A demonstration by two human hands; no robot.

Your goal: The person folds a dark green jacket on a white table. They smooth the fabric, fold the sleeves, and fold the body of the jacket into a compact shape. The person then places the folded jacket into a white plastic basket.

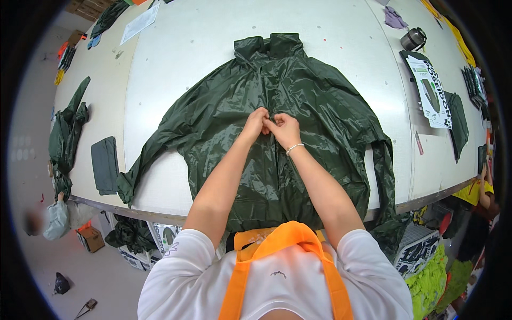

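A dark green rain jacket [320, 117] lies spread front up on the white table, collar at the far side and sleeves out to both sides. Its lower hem hangs at the near table edge. My left hand [257, 124] and my right hand [284, 128] meet at the upper part of its front closure, fingertips almost touching. Both hands are closed in a pinch on the front placket [271, 101]. Whatever fastener may lie between the fingers is hidden. A beaded bracelet [295, 148] circles my right wrist.
A folded dark green garment [104, 165] lies left of the jacket, a crumpled one [66, 133] beyond it. On the right are printed sheets [429, 88], a metal flask [413, 39], a small cutter [419, 143] and a purple cloth [393, 18]. Other people stand at both sides.
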